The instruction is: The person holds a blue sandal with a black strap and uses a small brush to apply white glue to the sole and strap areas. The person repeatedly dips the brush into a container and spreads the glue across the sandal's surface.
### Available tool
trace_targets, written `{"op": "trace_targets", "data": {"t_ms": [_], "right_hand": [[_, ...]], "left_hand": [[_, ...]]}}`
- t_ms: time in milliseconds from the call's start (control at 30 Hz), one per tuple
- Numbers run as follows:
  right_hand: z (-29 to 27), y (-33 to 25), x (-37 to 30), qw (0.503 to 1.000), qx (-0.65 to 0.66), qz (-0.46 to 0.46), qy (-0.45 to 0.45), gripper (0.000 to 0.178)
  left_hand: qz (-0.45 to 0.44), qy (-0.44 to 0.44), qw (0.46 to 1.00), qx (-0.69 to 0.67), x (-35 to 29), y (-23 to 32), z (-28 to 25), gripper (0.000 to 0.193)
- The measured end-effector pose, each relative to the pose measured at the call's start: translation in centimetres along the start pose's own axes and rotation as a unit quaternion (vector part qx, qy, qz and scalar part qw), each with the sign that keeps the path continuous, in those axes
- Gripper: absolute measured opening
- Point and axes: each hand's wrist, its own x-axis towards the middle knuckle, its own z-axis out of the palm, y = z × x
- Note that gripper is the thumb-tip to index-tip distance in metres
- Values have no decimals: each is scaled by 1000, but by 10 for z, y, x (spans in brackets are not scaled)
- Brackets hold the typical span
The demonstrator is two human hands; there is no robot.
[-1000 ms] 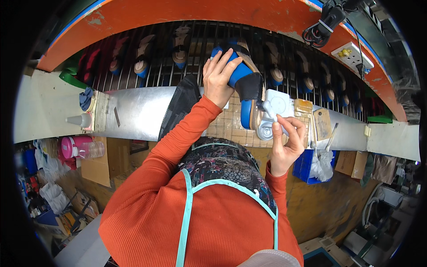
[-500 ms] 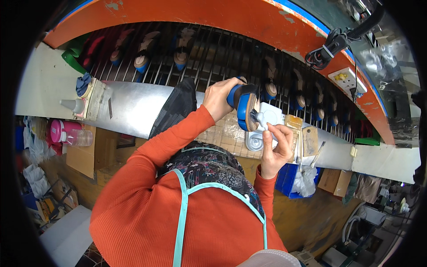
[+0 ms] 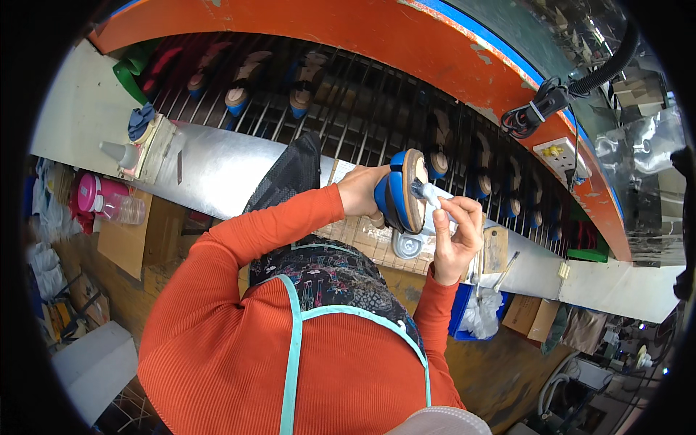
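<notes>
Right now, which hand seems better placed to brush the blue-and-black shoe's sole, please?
Probably the right hand: its fingers hold the pale, dark-tipped brush; the left hand grips the shoe.

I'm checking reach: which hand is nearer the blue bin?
Right. The right hand, pinching a white tool, is above the blue bin in the picture; the left hand, holding a blue shoe, is farther up and left.

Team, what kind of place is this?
Probably a shoe workshop or factory line: more shoes lie on metal rods under an orange hood, and the left hand holds a blue-and-black shoe while the right hand holds a pale brush-like tool at its sole.
</notes>
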Motion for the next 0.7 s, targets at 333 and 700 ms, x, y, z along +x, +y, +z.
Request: {"op": "trace_targets", "data": {"t_ms": [333, 700], "right_hand": [[-3, 5, 7, 999, 28, 10, -23, 18], [-13, 13, 5, 996, 41, 39, -68, 17]], "left_hand": [[5, -127, 972, -199, -6, 2, -1, 64], [-10, -263, 923, -280, 2, -8, 8, 88]]}}
